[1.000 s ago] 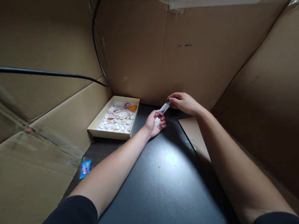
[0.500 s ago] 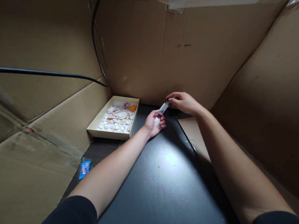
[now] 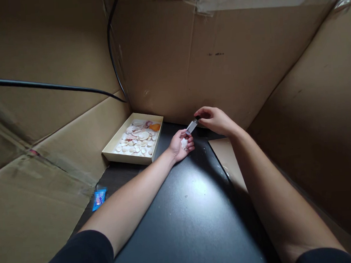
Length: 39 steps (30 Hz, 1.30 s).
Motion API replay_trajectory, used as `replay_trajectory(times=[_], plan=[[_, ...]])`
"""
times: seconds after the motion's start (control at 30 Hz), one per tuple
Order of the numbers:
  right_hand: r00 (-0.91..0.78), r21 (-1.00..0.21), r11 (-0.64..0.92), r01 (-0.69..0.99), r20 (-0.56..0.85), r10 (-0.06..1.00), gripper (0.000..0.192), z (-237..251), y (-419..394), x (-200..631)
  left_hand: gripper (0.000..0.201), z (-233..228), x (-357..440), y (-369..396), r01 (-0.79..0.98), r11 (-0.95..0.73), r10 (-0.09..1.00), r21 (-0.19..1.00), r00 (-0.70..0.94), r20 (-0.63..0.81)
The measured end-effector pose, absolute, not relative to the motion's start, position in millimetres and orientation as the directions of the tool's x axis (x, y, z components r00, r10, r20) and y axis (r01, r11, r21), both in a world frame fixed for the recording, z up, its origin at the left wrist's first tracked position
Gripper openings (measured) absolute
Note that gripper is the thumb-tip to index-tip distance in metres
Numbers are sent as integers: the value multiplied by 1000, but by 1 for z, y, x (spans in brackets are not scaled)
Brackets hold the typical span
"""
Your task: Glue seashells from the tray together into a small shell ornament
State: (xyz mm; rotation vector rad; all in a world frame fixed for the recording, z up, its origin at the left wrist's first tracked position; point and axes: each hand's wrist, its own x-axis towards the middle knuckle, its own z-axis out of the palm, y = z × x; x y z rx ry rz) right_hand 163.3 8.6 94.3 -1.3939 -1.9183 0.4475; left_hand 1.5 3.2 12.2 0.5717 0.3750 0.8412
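Left hand point(image 3: 178, 146) half-curled around a blurry white piece point(image 3: 184, 143) — right hand point(image 3: 214, 119) pinched on a clear vial point(image 3: 192, 126), cap point(image 3: 197, 118) partly hidden.

A black cable point(image 3: 56, 87) curves before taped cardboard walls point(image 3: 234, 76), while a blue packet point(image 3: 99, 200) lies on the dark tabletop point(image 3: 181, 226)

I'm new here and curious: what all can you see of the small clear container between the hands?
The clear container is slim and straight-sided, perhaps glass or plastic, with a dark end. It slants in the picture, dark end at upper right, held by the right hand; its lower end appears to touch the left hand. Any contents cannot be made out.
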Motion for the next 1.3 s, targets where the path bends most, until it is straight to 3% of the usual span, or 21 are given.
replay_trajectory(times=[0.17, 0.57, 0.83, 1.07, 1.3], plan=[[-136, -667, 332, 667, 328, 935, 29, 91, 11, 162, 24, 12, 2, 3, -597, 527, 788, 605, 610, -85], [-138, -558, 320, 766, 345, 929, 28, 100, 3, 155, 25, 12, 2, 3, -594, 529, 782, 606, 618, -78], [-131, -619, 377, 689, 406, 905, 29, 95, 8, 157, 26, 11, 2, 4, -587, 531, 782, 611, 617, -86], [-12, -641, 283, 714, 393, 920, 26, 95, 7, 155, 20, 11, 2, 3, -590, 516, 790, 621, 608, -79], [-30, -619, 243, 747, 334, 942, 22, 99, 4, 157, 15, 11, 3, 3, -592, 511, 796, 623, 600, -83]])
